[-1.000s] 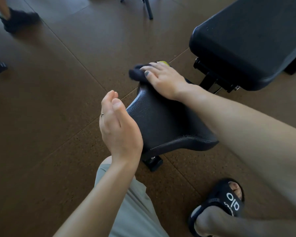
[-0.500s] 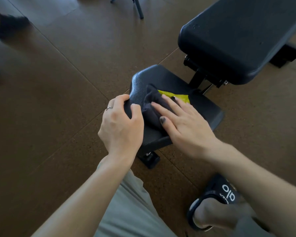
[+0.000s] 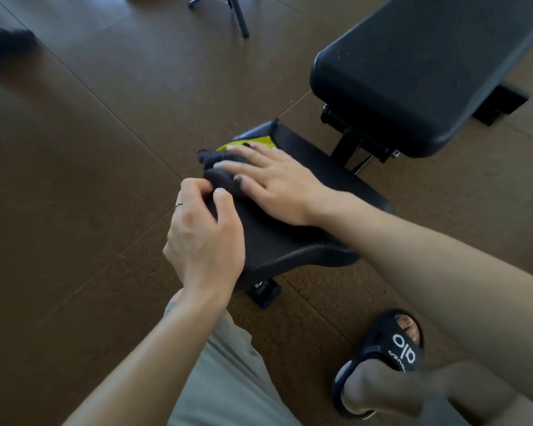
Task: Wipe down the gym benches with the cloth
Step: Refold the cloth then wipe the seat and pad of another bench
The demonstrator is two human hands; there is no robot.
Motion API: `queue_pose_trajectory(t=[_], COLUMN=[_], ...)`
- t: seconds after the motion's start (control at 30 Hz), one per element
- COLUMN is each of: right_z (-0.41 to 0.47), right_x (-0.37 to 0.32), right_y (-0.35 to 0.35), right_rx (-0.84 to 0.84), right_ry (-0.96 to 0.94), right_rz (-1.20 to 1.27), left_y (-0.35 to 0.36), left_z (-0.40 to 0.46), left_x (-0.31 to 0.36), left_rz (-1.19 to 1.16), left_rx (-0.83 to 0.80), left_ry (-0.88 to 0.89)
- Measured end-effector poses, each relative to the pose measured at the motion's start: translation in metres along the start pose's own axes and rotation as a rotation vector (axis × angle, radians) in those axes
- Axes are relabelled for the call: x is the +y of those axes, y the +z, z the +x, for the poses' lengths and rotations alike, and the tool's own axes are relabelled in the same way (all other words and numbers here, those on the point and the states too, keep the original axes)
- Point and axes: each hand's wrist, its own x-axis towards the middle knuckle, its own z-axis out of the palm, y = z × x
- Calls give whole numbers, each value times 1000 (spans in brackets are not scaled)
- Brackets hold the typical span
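Head camera, looking down at the floor: a black padded seat pad of a gym bench fills the middle, with the longer back pad of the same bench rising toward two o'clock. A dark cloth with a yellow-green patch lies bunched at the seat pad's far corner, about eleven o'clock from the pad's centre. The right hand lies flat on the cloth and the pad, its fingers straight and spread, pointing toward nine o'clock; the fingertips press on the cloth and the palm covers the pad behind it. The left hand is at the pad's near-left edge, at seven o'clock from the cloth; its fingers are curled, thumb and forefinger closing at the cloth's near fold, though whether they really pinch it I cannot tell. A thin ring shows on one finger. Below the pad, a black foot of the bench frame rests on the brown cork floor. At five o'clock a foot in a black slide sandal stands on the floor, and a knee in light grey trousers shows at six o'clock. Thin metal legs of something stand at twelve o'clock, mostly cut off.
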Motion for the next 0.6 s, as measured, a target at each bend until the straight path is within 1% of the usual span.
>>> queue_pose_trajectory(t=[0.13, 0.2, 0.33, 0.4, 0.5, 0.6], right_z=[41, 42, -15, -61, -118, -140], right_x=[40, 59, 95, 96, 73, 32], right_y=[-6, -14, -24, -23, -8, 23], right_rx=[85, 88, 23, 46, 193, 448], right_ry=[229, 367, 661, 762, 845, 866], right_rz=[33, 95, 217, 227, 310, 514], left_y=[1, 0, -1, -1, 0, -1], left_z=[1, 3, 1, 0, -2, -3], left_x=[-1, 0, 2, 3, 4, 4], left_rz=[-20, -36, -36, -34, -15, -16], left_rx=[31, 43, 37, 42, 48, 45], left_ry=[-11, -35, -43, -47, -44, -46])
